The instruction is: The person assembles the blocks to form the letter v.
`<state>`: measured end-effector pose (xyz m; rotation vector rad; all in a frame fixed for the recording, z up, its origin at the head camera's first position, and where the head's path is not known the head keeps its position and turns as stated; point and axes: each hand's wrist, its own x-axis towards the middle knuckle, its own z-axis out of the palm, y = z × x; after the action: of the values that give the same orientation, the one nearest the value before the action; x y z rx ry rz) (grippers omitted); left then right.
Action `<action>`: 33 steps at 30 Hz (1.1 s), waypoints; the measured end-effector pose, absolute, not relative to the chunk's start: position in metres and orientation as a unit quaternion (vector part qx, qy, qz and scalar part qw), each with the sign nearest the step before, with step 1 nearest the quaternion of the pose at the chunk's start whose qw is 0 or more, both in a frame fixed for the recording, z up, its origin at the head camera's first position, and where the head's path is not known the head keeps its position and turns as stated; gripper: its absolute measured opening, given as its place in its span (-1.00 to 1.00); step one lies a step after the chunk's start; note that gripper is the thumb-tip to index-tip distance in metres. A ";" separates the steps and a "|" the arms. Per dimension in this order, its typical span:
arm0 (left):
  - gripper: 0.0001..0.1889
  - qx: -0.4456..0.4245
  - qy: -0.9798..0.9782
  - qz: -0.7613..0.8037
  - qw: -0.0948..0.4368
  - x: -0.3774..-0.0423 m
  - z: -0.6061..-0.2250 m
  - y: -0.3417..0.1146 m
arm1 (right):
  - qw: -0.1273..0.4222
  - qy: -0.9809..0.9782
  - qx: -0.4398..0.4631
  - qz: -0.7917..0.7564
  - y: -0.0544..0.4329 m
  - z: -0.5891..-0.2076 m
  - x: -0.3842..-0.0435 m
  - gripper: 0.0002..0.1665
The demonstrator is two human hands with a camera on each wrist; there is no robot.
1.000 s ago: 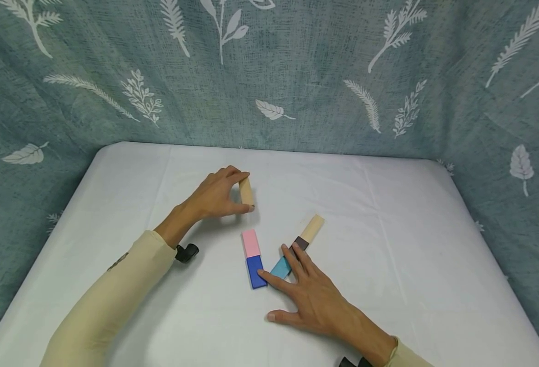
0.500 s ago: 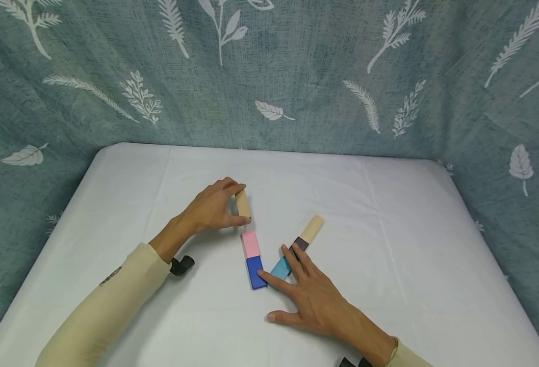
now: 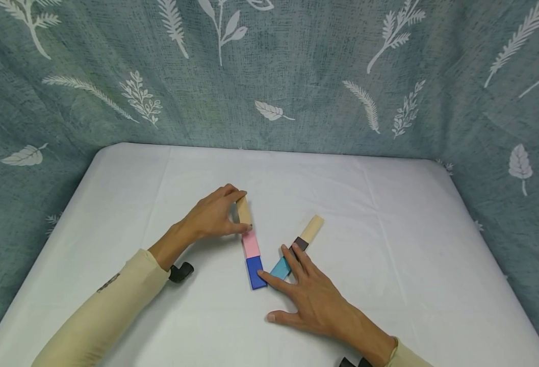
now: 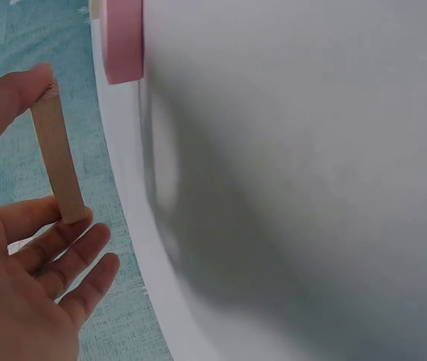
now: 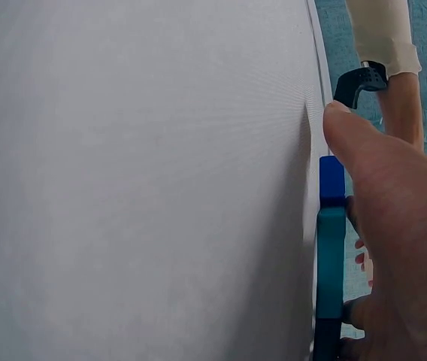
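Note:
My left hand [image 3: 211,216] pinches a plain wooden block [image 3: 244,210] by its two ends, thumb at the near end and fingertips at the far end. In the left wrist view the other fingers of that hand are loosely bent. The wooden block lines up with a pink block [image 3: 251,246], its near end at the pink one's far end; contact is hidden by the thumb. Beyond the pink follows a dark blue block [image 3: 254,272]. My right hand [image 3: 312,298] lies spread, fingertips on the dark blue block and on a dark brown block [image 3: 302,242].
A light blue block [image 3: 280,268] lies partly under the right hand, between the dark blue and dark brown blocks. Another pale wooden block [image 3: 313,228] ends that slanted row, which forms a V with the pink row. A white cloth [image 3: 411,229] covers the table; a patterned curtain [image 3: 306,71] hangs behind.
My left hand has brought the wooden block nearer to me, down to the far end of the pink block. The right hand and the other blocks look unmoved.

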<state>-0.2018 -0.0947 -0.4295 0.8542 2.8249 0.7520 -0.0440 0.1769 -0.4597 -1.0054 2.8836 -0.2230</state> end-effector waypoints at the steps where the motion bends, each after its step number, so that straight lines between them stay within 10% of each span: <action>1: -0.07 0.280 0.927 0.245 0.049 -0.201 -0.430 -0.095 | 0.039 0.941 -0.329 -0.073 0.177 -0.460 -0.044 -0.08; 33: -0.03 0.289 0.932 0.213 0.049 -0.202 -0.444 -0.094 | 0.055 0.943 -0.317 -0.085 0.177 -0.460 -0.043 -0.08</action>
<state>-0.2017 -0.0937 -0.4442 0.8793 2.8402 0.6493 -0.0428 0.1768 -0.4597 -0.9619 2.8630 -0.2593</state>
